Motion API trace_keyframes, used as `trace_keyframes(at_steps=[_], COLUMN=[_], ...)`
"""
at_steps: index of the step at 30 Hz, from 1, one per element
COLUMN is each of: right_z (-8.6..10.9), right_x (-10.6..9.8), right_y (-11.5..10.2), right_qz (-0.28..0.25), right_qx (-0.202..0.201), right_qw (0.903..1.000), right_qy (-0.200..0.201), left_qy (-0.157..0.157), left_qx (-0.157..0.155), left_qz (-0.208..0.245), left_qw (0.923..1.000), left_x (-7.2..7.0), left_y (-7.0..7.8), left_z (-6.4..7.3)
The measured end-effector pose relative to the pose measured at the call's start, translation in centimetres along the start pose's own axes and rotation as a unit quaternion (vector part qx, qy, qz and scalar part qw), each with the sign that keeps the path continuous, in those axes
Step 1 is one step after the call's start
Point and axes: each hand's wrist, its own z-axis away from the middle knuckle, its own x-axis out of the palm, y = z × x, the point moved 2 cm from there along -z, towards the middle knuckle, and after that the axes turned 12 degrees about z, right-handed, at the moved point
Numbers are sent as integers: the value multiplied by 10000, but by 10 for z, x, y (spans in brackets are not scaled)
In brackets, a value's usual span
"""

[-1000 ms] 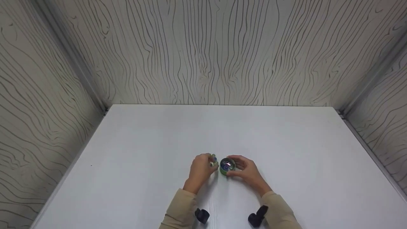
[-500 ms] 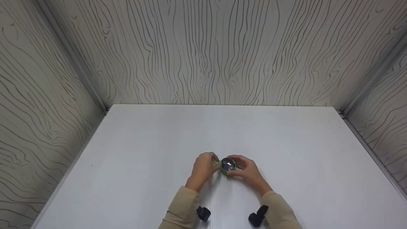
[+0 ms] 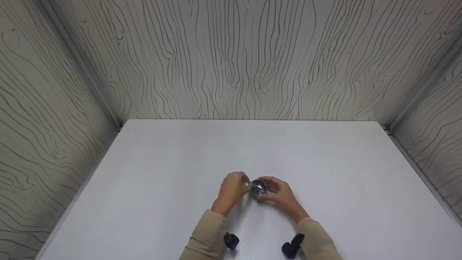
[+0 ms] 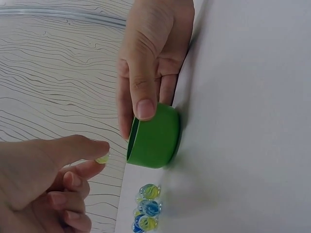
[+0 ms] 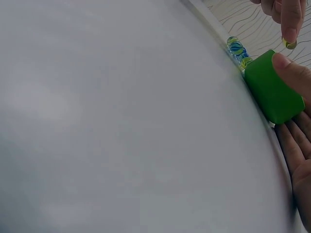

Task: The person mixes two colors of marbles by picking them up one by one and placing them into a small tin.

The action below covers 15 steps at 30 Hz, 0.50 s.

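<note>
My left hand (image 3: pixel 229 189) pinches a clear marble (image 4: pixel 103 158) with a yellow-green swirl between thumb and index finger. The marble is level with the open rim of a small green cup (image 4: pixel 156 141), a short gap away from it in the left wrist view. My right hand (image 3: pixel 283 195) holds the cup upright on the table, thumb on the near side and fingers round the far side. Shiny blue shows inside the cup (image 3: pixel 258 189) from above. Several blue and yellow-green marbles (image 4: pixel 149 208) lie on the table beside the cup; my left hand hides them in the head view.
The white table (image 3: pixel 162 162) stretches out around both hands. Pale wood-grain panels (image 3: pixel 231 61) rise behind it and at both sides. Dark camera mounts (image 3: pixel 231 241) stick out from the beige sleeves at the wrists.
My left hand has shifted slightly right and up from the loose marbles to the cup's rim, with one marble now pinched. The right hand and the cup have stayed in place.
</note>
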Motion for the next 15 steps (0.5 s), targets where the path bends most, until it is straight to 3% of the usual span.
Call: trace_keyframes(at_steps=[8, 15], right_z=[0, 0], right_x=[0, 0], right_y=[1, 0], right_qz=[-66, 8], right_qx=[66, -48], right_qw=[9999, 10000], right_qy=[-41, -42], left_qy=[2, -96], left_qx=[287, 82], left_qz=[-180, -187], left_qw=[9994, 9997], left_x=[3, 4], left_y=[1, 2], left_z=[0, -3])
